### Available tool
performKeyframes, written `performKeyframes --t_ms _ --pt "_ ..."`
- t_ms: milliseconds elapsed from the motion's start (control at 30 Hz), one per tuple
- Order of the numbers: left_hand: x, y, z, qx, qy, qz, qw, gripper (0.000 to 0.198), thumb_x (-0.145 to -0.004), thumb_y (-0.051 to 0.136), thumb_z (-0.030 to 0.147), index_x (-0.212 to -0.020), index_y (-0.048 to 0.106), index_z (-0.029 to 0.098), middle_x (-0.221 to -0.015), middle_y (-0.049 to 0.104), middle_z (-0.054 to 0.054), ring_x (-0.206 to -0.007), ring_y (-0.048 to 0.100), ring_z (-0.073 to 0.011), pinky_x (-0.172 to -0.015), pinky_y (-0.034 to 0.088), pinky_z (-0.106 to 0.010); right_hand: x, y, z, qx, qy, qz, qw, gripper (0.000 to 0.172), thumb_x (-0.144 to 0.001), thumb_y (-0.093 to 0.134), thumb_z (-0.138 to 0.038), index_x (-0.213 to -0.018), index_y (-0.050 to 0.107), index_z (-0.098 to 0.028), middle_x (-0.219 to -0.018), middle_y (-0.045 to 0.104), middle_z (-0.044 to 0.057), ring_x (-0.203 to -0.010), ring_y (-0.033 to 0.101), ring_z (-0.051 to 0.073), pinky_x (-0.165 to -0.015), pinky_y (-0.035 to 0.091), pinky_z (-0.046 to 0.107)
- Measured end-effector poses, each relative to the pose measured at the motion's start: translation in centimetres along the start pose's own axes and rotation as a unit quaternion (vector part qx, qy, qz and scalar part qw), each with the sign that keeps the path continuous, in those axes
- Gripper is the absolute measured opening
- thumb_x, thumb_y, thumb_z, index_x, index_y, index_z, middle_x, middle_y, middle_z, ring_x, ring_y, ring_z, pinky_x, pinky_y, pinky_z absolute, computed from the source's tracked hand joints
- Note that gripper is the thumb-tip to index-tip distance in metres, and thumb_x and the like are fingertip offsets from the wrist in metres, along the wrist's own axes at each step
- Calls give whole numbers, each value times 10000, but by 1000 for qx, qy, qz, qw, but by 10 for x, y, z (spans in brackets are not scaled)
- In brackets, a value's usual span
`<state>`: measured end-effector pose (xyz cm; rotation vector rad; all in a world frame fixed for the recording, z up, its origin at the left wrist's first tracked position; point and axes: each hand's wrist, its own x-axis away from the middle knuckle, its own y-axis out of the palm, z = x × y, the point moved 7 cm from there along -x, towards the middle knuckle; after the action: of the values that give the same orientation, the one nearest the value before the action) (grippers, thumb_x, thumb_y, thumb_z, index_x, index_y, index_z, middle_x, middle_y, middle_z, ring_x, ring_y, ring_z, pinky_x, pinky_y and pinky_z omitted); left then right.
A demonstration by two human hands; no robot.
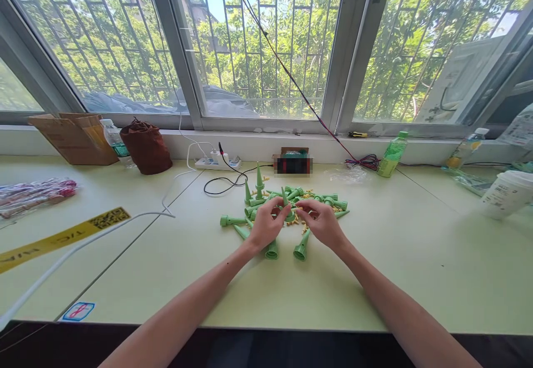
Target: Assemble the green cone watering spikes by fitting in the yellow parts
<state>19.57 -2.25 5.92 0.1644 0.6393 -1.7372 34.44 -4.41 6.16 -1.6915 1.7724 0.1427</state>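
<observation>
Pinching one green spike (287, 208), left hand (266, 225) and right hand (322, 223) meet behind two fallen spikes (271, 250).

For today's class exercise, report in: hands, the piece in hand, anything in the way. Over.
Left hand gripping upright green cone. Right hand at it, grip unclear. Cone pile close behind hands.

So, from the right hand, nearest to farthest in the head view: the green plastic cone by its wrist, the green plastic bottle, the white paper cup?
1. Green plastic cone, lying beside the right hand, at its wrist.
2. Green plastic bottle, at the window ledge, to the right.
3. White paper cup, at the far right.
</observation>
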Motion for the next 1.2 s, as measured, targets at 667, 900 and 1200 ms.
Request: performKeyframes --t_ms 667,900,1200 --pt "2 -1 8 -35 32 3 999 258 -893 558 411 -885 622 161 -793 594 -35 -594 516 -108 -484 413 -196 -1 3 -2 54 -8 -17 998 292 -917 533 -389 -774 676 -178 -690 654 39 -603 559 167 -555 422 266" --pt "3 0 12 -59 38 -1 998 236 -905 531 395 -880 603 172 -779 564 -20 -588 483 -102 -477 409 -189 -1 3 -3 70 -4 -19 997 411 -934 487 -464 -642 565 -185 -542 485 -14 -493 397 127 -480 303 260" --pt "4 1 15 -85 61 -3 995 202 -910 527 365 -852 566 175 -779 521 -10 -615 461 -104 -491 404 -185 -1 4 -4 87 -18 -21 996 517 -965 414 -503 -555 469 -192 -508 439 -18 -487 383 121 -487 281 263"
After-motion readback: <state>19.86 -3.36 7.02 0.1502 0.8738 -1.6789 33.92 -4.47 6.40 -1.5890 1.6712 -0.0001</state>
